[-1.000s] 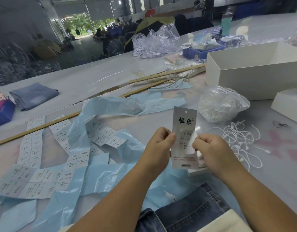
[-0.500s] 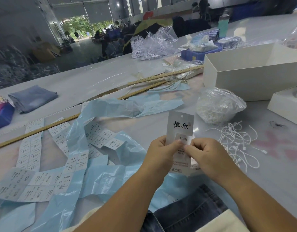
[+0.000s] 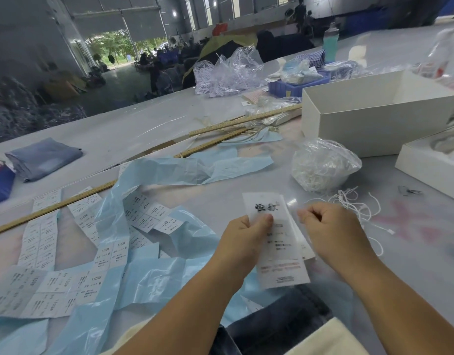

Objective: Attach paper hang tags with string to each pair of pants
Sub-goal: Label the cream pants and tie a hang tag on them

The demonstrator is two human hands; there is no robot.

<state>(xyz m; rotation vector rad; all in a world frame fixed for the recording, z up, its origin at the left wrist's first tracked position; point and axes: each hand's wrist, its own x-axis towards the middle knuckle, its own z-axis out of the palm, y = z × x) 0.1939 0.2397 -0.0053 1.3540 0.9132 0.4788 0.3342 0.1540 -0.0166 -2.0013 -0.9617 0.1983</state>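
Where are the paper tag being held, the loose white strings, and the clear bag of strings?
hang tag point(image 3: 277, 252): head view, on its printed middle.
loose strings point(image 3: 359, 208): head view, on the tangle right of the hands.
bag of strings point(image 3: 323, 167): head view, on the bag's bulging middle.

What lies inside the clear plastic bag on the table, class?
Inside the clear plastic bag shows a heap of white strings, like the loose strings beside it. Whatever lies beneath the heap stays hidden.
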